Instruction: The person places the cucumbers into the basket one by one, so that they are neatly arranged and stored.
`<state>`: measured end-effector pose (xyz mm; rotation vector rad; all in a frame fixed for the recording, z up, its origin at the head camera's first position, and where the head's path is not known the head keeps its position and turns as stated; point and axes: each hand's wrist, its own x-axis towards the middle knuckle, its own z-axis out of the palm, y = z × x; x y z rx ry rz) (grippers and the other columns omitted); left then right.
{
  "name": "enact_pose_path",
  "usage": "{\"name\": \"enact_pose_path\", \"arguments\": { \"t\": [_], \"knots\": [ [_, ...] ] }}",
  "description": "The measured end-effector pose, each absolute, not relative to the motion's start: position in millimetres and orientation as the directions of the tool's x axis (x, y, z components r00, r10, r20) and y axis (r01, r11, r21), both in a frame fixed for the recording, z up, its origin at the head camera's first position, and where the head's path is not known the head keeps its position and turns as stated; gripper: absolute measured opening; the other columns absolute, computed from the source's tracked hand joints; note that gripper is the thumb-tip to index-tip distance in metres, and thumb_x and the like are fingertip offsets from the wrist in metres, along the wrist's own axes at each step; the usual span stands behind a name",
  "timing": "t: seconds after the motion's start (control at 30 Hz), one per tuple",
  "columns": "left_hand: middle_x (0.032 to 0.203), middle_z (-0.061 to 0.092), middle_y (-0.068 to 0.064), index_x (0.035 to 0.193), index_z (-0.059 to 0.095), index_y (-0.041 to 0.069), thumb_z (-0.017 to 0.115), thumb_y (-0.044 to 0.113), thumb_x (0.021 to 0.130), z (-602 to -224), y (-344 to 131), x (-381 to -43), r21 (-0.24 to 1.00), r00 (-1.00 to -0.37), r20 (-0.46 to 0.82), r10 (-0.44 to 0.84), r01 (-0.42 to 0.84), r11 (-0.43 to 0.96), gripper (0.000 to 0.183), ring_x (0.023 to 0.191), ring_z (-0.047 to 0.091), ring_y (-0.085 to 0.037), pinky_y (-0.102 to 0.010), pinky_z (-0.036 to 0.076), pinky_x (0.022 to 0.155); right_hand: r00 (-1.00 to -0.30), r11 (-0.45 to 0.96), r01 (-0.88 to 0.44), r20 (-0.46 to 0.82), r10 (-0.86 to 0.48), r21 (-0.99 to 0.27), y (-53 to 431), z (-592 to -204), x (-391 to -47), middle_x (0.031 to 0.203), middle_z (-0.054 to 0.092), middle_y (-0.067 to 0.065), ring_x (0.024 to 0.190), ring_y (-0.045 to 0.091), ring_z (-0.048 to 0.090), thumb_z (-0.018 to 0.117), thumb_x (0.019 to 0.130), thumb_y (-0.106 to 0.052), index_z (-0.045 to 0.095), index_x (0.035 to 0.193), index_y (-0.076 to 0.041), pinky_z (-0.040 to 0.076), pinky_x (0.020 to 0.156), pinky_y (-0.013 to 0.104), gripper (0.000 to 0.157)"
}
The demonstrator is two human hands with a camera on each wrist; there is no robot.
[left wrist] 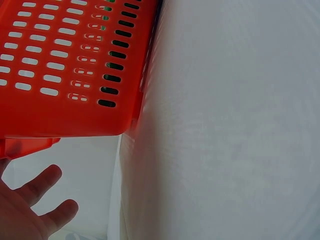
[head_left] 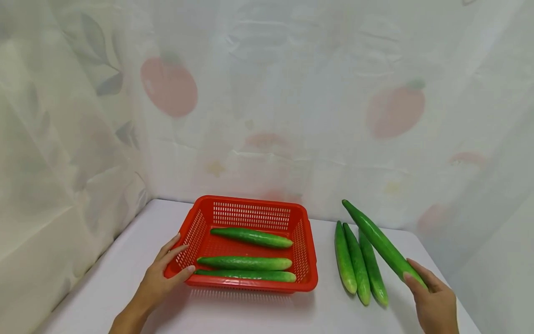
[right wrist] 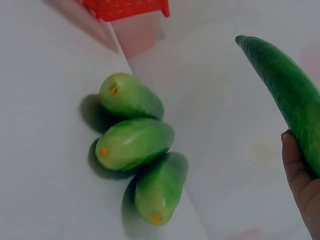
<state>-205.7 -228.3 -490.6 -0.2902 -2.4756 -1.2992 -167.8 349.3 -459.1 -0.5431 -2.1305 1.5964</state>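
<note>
Head view: right hand (head_left: 435, 304), grip clamped round 1 cucumber (head_left: 381, 242), holds it up near 3 cucumbers (head_left: 357, 264) on the surface (head_left: 325, 320); left hand (head_left: 156, 280), grip apart, at the red basket (head_left: 310, 260), 3 more cucumbers (head_left: 244, 263) inside! Left wrist: fingers spread beside slotted red wall. Right wrist: held cucumber apart from the 3.

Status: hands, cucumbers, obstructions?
Left hand at left side of red basket. Right hand grips raised cucumber. Three cucumbers inside basket. Between right hand and basket: three loose cucumbers on table.
</note>
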Motion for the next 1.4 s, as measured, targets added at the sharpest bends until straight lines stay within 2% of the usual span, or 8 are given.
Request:
{"name": "enact_pose_path", "arguments": {
  "t": [0.13,0.27,0.43,0.73,0.8,1.17,1.4],
  "knots": [
    [0.153,0.029,0.004,0.133,0.057,0.009,0.076,0.027,0.084,-491.5,-228.9,-206.4,0.76,-0.923,0.385,0.027,0.334,0.558,0.055,0.134,0.03,-0.03,-0.06,0.034,0.093,-0.892,0.035,-0.164,0.163,0.422,-0.986,343.8,-450.7,-168.5,0.108,0.062,-0.014,0.099,0.005,0.052,0.071,0.088,-0.007,0.059,0.131,-0.002,0.047,0.076,0.013,0.045],
    [0.153,0.029,0.004,0.132,0.058,0.009,0.076,0.027,0.084,-492.1,-229.2,-206.8,0.761,-0.921,0.389,0.029,0.339,0.554,0.054,0.134,0.03,-0.03,-0.06,0.034,0.093,-0.923,-0.056,-0.27,0.241,0.301,-0.961,337.5,-442.7,-169.5,0.117,0.061,-0.007,0.106,0.006,0.053,0.064,0.09,0.004,0.058,0.131,0.002,0.046,0.082,0.017,0.041],
    [0.153,0.029,0.005,0.132,0.058,0.01,0.076,0.028,0.084,-493.1,-229.3,-207.4,0.754,-0.922,0.386,0.028,0.332,0.567,0.055,0.134,0.031,-0.029,-0.059,0.035,0.092,-0.934,-0.027,-0.301,0.289,0.212,-0.953,328.0,-431.1,-172.1,0.125,0.056,-0.001,0.11,0.006,0.053,0.061,0.092,0.004,0.059,0.131,-0.001,0.045,0.085,0.017,0.039],
    [0.153,0.029,0.004,0.132,0.058,0.009,0.077,0.028,0.084,-493.1,-229.3,-207.0,0.766,-0.924,0.382,0.028,0.333,0.549,0.055,0.134,0.03,-0.03,-0.062,0.033,0.093,-0.911,-0.063,-0.406,0.397,0.112,-0.912,310.1,-420.6,-181.7,0.124,0.06,0.005,0.112,0.012,0.056,0.055,0.092,0.013,0.052,0.13,0.013,0.046,0.088,0.022,0.038],
    [0.153,0.029,0.004,0.132,0.058,0.009,0.077,0.028,0.084,-492.6,-229.1,-206.7,0.765,-0.924,0.38,0.026,0.33,0.553,0.055,0.134,0.03,-0.03,-0.061,0.034,0.093,-0.906,-0.077,-0.419,0.412,0.091,-0.905,305.5,-419.1,-184.1,0.124,0.06,0.006,0.114,0.012,0.056,0.054,0.091,0.014,0.053,0.129,0.013,0.045,0.089,0.022,0.038],
    [0.153,0.029,0.003,0.132,0.058,0.009,0.077,0.027,0.084,-491.7,-229.8,-205.8,0.762,-0.921,0.389,0.023,0.335,0.554,0.055,0.134,0.03,-0.03,-0.06,0.034,0.093,-0.911,0.065,-0.41,0.412,0.014,-0.91,272.3,-403.7,-202.8,0.121,0.063,0.004,0.113,0.015,0.055,0.061,0.09,0.007,0.055,0.126,0.014,0.046,0.087,0.022,0.036],
    [0.153,0.03,0.004,0.132,0.058,0.009,0.077,0.026,0.084,-491.9,-229.3,-206.4,0.767,-0.918,0.395,0.027,0.346,0.541,0.054,0.134,0.03,-0.03,-0.061,0.033,0.093,-0.919,0.094,-0.394,0.393,-0.031,-0.914,257.4,-400.3,-213.0,0.123,0.061,0.011,0.111,0.017,0.055,0.064,0.091,0.002,0.058,0.124,0.01,0.048,0.085,0.024,0.035]
  ]
}}
